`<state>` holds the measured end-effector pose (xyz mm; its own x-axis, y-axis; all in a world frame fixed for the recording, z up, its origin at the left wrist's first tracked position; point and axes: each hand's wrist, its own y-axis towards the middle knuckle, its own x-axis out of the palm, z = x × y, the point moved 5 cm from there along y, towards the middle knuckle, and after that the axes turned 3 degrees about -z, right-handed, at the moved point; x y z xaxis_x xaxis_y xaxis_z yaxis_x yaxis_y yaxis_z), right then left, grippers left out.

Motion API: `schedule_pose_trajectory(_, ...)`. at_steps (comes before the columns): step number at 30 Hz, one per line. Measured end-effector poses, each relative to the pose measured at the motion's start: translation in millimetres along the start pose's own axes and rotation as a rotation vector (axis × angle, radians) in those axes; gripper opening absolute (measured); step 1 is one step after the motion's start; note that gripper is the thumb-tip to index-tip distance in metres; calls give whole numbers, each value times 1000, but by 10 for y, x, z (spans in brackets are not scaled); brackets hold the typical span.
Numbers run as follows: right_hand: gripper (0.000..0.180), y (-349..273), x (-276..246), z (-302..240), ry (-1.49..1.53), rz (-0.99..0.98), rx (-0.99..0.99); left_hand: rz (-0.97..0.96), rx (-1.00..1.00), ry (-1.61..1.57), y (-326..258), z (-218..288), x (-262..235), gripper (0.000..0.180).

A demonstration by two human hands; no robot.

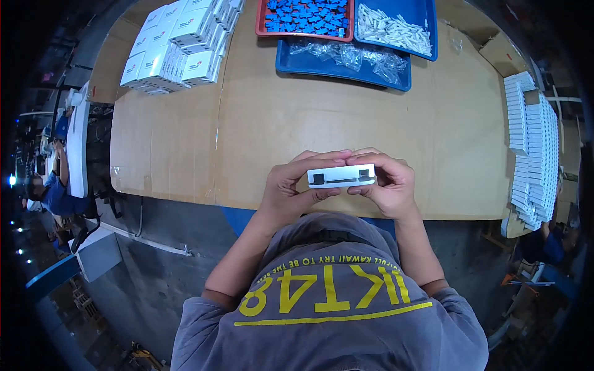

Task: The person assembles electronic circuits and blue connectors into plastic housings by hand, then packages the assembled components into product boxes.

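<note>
Close in front of my body, above the table's near edge, I hold a small flat white box (337,174) with both hands. Its narrow side faces up at me and shows a dark square at the left, a long dark slot and another dark patch at the right. My left hand (288,185) pinches the left part, fingers along the far face and thumb on the near face. The right hand (394,187) grips the right end in the same way. Whatever the dark openings hold is too small to make out.
Stacked white boxes (162,52) stand at the table's (309,123) far left. At the back are a red tray (272,34) of blue pieces, a blue tray (433,37) of white pieces and a blue tray (334,79) of clear plastic bags. Rows of white boxes (533,148) line the right.
</note>
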<state>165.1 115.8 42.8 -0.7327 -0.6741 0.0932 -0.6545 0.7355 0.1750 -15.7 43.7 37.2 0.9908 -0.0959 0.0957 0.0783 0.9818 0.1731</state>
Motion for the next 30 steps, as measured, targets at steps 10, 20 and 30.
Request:
schedule_pose_trajectory(10,42,-27,15,79,153,14,9,107,40,-108,-30,-34,31,46)
schedule_pose_trajectory(20,39,142,146,-343,-354,-128,-38,96,71,292,-94,174,20,40)
schedule_pose_trajectory(30,32,173,187,-219,-322,-72,-21,138,-11,343,-59,134,0,35)
